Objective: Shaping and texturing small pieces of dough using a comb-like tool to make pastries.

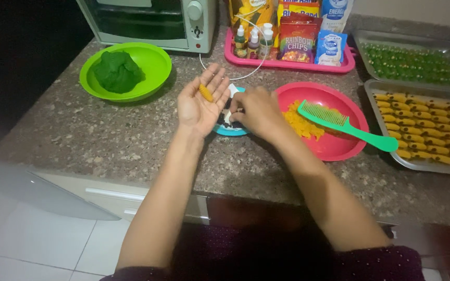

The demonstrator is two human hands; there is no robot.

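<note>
Two hands shaping small ridged dough pieces at a speckled stone counter (pixel 105 135).

At centre frame the left hand (pixel 200 104) lies open, palm up, a ridged yellow dough piece (pixel 205 92) resting on it. Just right, the right hand (pixel 256 112) pinches, fingertips together, into a small blue dish (pixel 230 130) of dark bits beside the red bowl (pixel 334 148).

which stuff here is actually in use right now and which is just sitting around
In use: left hand holding a ridged orange dough piece; right hand reaching into the small blue dish; red bowl of orange dough with green comb; tray of shaped pieces.

Lying about: green bowl, toaster oven, pink tray of packets and bottles.
</note>
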